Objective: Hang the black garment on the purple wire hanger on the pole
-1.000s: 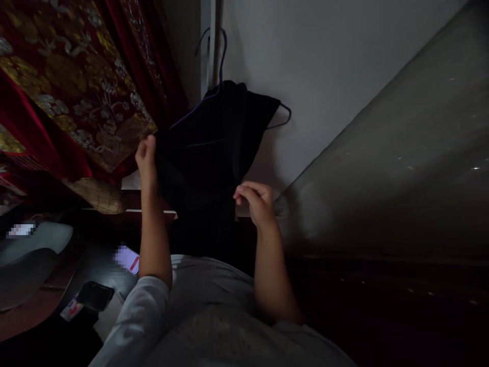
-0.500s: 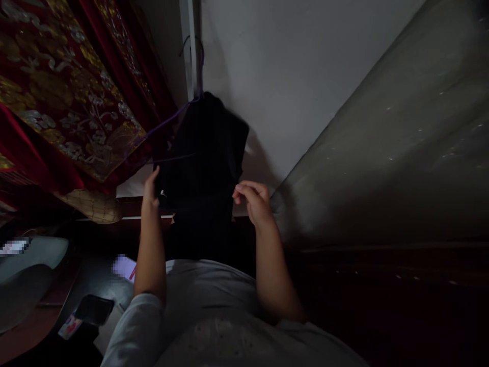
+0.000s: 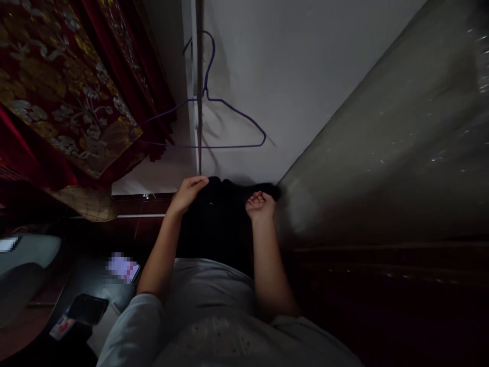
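Observation:
A black garment [image 3: 221, 214] hangs bunched in front of me, below a bare purple wire hanger [image 3: 225, 120] that hangs on the white wall. My left hand [image 3: 188, 192] grips the garment's top left edge with curled fingers. On the garment's top right edge, my right hand [image 3: 260, 205] is closed into a fist. The garment's lower part is lost in the dark against my grey shirt.
A red and gold embroidered cloth [image 3: 64, 86] hangs at the upper left. A grey-green curtain or sheet [image 3: 389, 168] slopes along the right. At the lower left lie a dark phone [image 3: 87, 309], a lit screen [image 3: 123, 267] and a grey object [image 3: 26, 265].
The black garment has come off the hanger and dropped lower in both hands. The hanger now hangs bare on the wall. Both hands moved down and closer together.

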A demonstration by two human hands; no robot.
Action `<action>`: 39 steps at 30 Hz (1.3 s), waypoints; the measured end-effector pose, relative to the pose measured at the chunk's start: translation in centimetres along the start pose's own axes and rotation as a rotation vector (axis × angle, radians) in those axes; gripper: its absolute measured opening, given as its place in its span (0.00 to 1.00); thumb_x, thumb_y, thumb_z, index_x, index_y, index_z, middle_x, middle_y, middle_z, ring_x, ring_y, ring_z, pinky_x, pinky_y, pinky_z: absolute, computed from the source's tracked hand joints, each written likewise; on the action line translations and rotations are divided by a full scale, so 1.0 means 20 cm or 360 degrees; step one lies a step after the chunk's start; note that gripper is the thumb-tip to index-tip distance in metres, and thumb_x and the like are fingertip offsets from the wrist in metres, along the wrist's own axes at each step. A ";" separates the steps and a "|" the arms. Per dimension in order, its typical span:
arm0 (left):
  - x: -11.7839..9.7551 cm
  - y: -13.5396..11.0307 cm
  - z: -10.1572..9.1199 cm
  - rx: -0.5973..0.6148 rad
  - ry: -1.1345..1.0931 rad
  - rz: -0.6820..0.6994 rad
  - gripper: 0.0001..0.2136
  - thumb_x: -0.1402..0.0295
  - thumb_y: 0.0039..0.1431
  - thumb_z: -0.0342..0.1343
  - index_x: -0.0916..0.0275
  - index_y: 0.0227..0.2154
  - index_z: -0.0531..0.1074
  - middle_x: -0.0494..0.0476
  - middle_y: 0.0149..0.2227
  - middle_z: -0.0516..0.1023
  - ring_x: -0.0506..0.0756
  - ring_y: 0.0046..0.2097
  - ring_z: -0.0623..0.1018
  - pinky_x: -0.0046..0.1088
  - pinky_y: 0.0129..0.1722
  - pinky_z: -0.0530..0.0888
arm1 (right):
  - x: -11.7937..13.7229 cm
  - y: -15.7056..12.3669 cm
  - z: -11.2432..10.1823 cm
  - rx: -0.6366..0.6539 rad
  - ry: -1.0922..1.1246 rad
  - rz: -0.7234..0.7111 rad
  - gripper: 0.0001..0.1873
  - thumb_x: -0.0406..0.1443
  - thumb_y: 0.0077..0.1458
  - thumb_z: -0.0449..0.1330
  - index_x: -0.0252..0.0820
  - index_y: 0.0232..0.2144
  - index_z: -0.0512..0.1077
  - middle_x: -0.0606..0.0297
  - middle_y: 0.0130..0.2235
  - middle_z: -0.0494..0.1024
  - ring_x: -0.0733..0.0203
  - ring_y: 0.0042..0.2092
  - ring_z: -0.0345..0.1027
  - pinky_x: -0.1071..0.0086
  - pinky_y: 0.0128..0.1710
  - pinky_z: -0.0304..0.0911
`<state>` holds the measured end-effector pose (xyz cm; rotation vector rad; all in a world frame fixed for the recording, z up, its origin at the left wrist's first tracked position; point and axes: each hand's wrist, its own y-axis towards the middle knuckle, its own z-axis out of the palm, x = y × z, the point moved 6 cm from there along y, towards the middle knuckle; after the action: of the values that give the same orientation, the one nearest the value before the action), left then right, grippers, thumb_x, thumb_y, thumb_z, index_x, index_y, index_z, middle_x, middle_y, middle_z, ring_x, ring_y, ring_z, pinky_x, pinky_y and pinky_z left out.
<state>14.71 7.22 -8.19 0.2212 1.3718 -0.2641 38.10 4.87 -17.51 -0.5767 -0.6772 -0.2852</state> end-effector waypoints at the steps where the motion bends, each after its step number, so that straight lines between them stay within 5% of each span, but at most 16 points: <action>1: -0.03 0.00 0.02 0.0000 -0.0038 0.0041 0.13 0.61 0.54 0.68 0.67 0.35 0.81 0.53 0.30 0.79 0.48 0.29 0.75 0.20 0.29 0.69 | 0.00 -0.02 0.02 -0.0026 0.0010 0.0013 0.07 0.37 0.53 0.56 0.43 0.29 0.60 0.74 0.24 0.66 0.70 0.23 0.58 0.77 0.24 0.57; 4: -0.10 -0.03 0.05 -0.0061 -0.0213 0.0133 0.13 0.60 0.54 0.69 0.66 0.34 0.80 0.52 0.29 0.78 0.47 0.28 0.74 0.19 0.30 0.69 | 0.02 -0.11 0.13 0.0147 -0.0096 -0.0052 0.07 0.38 0.52 0.58 0.41 0.34 0.70 0.68 0.33 0.75 0.69 0.30 0.67 0.75 0.31 0.64; 8: -0.21 -0.15 0.08 -0.0230 -0.0269 0.0260 0.16 0.61 0.55 0.69 0.63 0.44 0.79 0.55 0.36 0.80 0.52 0.35 0.79 0.23 0.36 0.74 | 0.06 -0.38 0.38 0.1022 -0.0581 -0.0296 0.19 0.48 0.52 0.66 0.42 0.41 0.75 0.62 0.43 0.80 0.60 0.46 0.73 0.68 0.48 0.68; 11: -0.33 -0.29 0.15 -0.0211 -0.0059 0.0410 0.21 0.58 0.63 0.64 0.56 0.56 0.74 0.59 0.48 0.80 0.60 0.50 0.80 0.33 0.50 0.76 | 0.03 -0.62 0.50 0.1643 -0.0921 -0.0329 0.34 0.52 0.51 0.69 0.45 0.56 0.71 0.59 0.59 0.74 0.53 0.62 0.67 0.61 0.65 0.60; 14: -0.48 -0.40 0.22 -0.0071 0.0551 0.0683 0.19 0.56 0.67 0.61 0.55 0.57 0.75 0.61 0.56 0.77 0.66 0.64 0.71 0.43 0.64 0.67 | 0.02 -0.74 0.55 0.1731 -0.1127 -0.0479 0.44 0.49 0.49 0.73 0.47 0.64 0.64 0.59 0.68 0.65 0.51 0.70 0.57 0.58 0.71 0.52; 18: -0.61 -0.40 0.16 0.0033 0.1105 0.1004 0.20 0.51 0.71 0.52 0.58 0.53 0.79 0.63 0.55 0.77 0.67 0.64 0.69 0.47 0.68 0.61 | 0.02 -0.75 0.59 0.1579 -0.1287 -0.0252 0.31 0.45 0.50 0.72 0.42 0.55 0.73 0.58 0.55 0.77 0.51 0.58 0.71 0.56 0.63 0.64; 20: -0.61 -0.36 0.12 0.0169 0.1123 0.1068 0.24 0.48 0.72 0.47 0.59 0.57 0.76 0.64 0.58 0.76 0.67 0.63 0.70 0.47 0.67 0.61 | 0.05 -0.78 0.61 0.1711 -0.1431 -0.0091 0.22 0.44 0.50 0.71 0.39 0.45 0.77 0.61 0.43 0.81 0.55 0.46 0.76 0.62 0.50 0.71; 23: -0.49 -0.34 0.11 0.0569 0.1181 0.0969 0.29 0.44 0.73 0.41 0.59 0.59 0.74 0.65 0.61 0.74 0.66 0.63 0.71 0.45 0.66 0.61 | 0.11 -0.89 0.68 0.2351 -0.1754 0.0024 0.14 0.41 0.47 0.73 0.38 0.31 0.78 0.67 0.30 0.80 0.64 0.31 0.72 0.73 0.33 0.68; 25: -0.36 -0.39 0.12 0.0874 0.1288 0.0839 0.28 0.46 0.74 0.39 0.61 0.53 0.77 0.66 0.53 0.79 0.65 0.56 0.76 0.42 0.61 0.66 | 0.14 -0.98 0.69 0.2864 -0.1978 0.0194 0.11 0.38 0.46 0.73 0.38 0.28 0.78 0.69 0.27 0.79 0.67 0.28 0.70 0.76 0.28 0.65; 27: -0.22 -0.48 0.12 0.1131 0.1455 0.0677 0.25 0.49 0.74 0.43 0.62 0.42 0.79 0.64 0.39 0.81 0.62 0.44 0.80 0.39 0.53 0.71 | 0.20 -1.03 0.70 0.3151 -0.2058 0.0362 0.08 0.36 0.48 0.72 0.37 0.28 0.79 0.68 0.27 0.79 0.68 0.27 0.70 0.78 0.26 0.63; 30: -0.10 -0.63 0.05 0.1286 0.1663 0.0379 0.18 0.56 0.74 0.50 0.62 0.38 0.78 0.59 0.31 0.79 0.57 0.35 0.79 0.33 0.43 0.73 | 0.32 -1.00 0.78 0.2977 -0.1919 0.0237 0.11 0.36 0.43 0.75 0.35 0.27 0.80 0.67 0.25 0.78 0.67 0.26 0.71 0.77 0.26 0.64; 33: -0.12 -0.67 -0.05 0.1043 0.1823 0.0263 0.14 0.62 0.71 0.55 0.60 0.54 0.75 0.63 0.46 0.80 0.60 0.44 0.81 0.35 0.46 0.74 | 0.39 -0.94 0.83 0.2687 -0.1814 -0.0001 0.13 0.35 0.37 0.77 0.34 0.27 0.80 0.66 0.23 0.77 0.64 0.26 0.71 0.74 0.27 0.66; 36: -0.22 -0.61 -0.08 0.0729 0.1853 0.0404 0.27 0.68 0.63 0.61 0.59 0.64 0.67 0.67 0.58 0.74 0.66 0.57 0.76 0.46 0.58 0.71 | 0.31 -0.98 0.84 0.2840 -0.1771 -0.0072 0.08 0.32 0.46 0.69 0.35 0.32 0.81 0.65 0.29 0.80 0.64 0.30 0.73 0.74 0.32 0.66; 39: -0.26 -0.55 -0.02 0.0833 0.1571 0.0559 0.26 0.74 0.56 0.60 0.60 0.59 0.72 0.65 0.55 0.76 0.66 0.59 0.74 0.49 0.64 0.67 | 0.17 -1.04 0.84 0.3070 -0.1782 -0.0204 0.11 0.28 0.46 0.60 0.36 0.33 0.81 0.67 0.32 0.81 0.65 0.34 0.73 0.75 0.35 0.66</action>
<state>9.96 -2.74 -3.27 1.1311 2.1719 -0.2178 23.17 -2.34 3.88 1.2988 -1.6455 0.6723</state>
